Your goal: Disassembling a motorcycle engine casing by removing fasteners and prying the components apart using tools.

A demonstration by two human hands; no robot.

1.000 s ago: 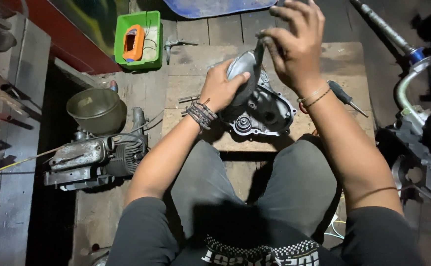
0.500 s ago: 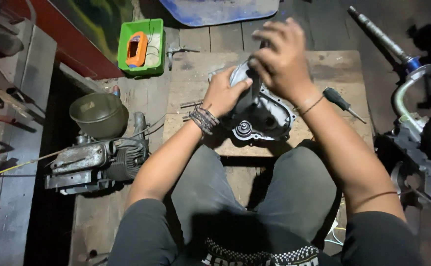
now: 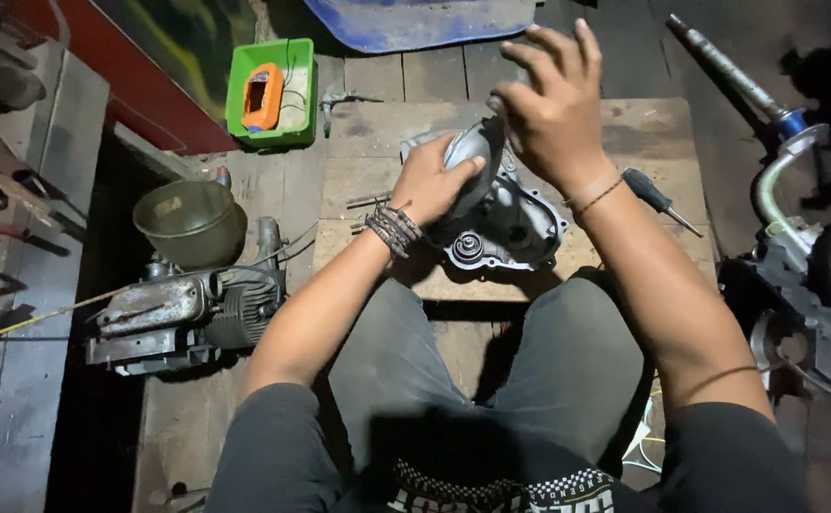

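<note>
On a wooden board [image 3: 624,128] in front of my knees lies a grey metal engine casing [image 3: 510,228]. My left hand [image 3: 429,180] grips a rounded metal cover [image 3: 472,152] and holds it tilted on edge over the casing's left part. Just above the cover's upper edge hovers my right hand [image 3: 553,104], fingers partly spread, thumb and forefinger close to the rim. Whether they pinch anything is hidden. A cord bracelet is on each wrist.
A black-handled screwdriver [image 3: 658,199] lies on the board to the right. Left of it are loose bolts [image 3: 368,199], a metal bowl [image 3: 190,220] and a small engine [image 3: 182,318]. Behind is a green tray [image 3: 287,119] holding an orange device [image 3: 261,95]. Bent pipe and machine parts [image 3: 781,180] crowd the right.
My right hand has come down from a raised position to the cover's upper edge. The left hand keeps the cover, now tipped more upright over the casing.
</note>
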